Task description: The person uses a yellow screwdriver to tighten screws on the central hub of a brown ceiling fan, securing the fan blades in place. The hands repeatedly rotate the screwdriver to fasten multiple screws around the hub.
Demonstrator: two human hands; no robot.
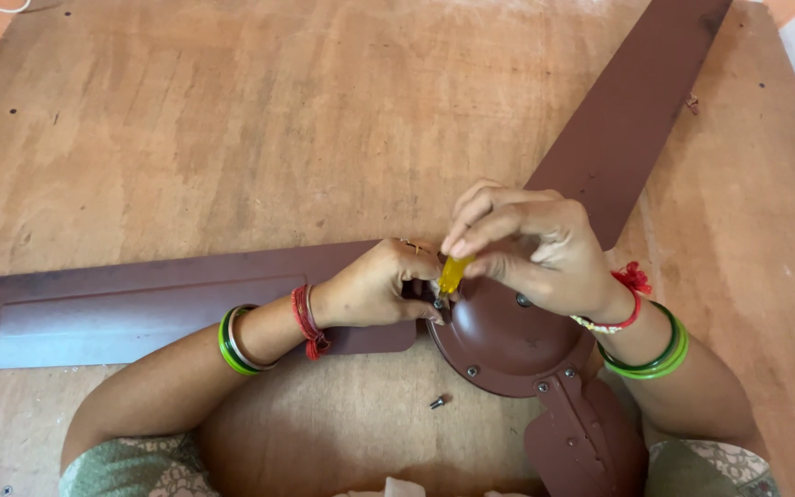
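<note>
On the brown wooden worktop (pixel 232 120) lies a dark brown ceiling fan, laid flat: one long blade (pixel 121 308) runs off to the left, a second blade (pixel 632 101) slants up to the right, a third blade (pixel 586 446) points toward the person. Domed round hub (pixel 508 340) sits at the centre, small bolts showing along its lower rim and on the near blade's bracket. Left hand (pixel 374 287) rests on the root of the left blade, fingers curled down at the joint where blade meets hub, pressing or pinching something there; what exactly, cannot tell. Right hand (pixel 531 247) hovers over the same joint, fingers clenched around a yellow-handled screwdriver (pixel 454 273), tip pointing down into the joint, touching or nearly so. One loose screw (pixel 438 401) lies on the worktop just below the hub, apart from both hands. Judged step: working a fastener at the left blade's mount. Next move likely calls for keeping the tip seated square, steady downward pressure, and turning while the left hand braces the blade.
</note>
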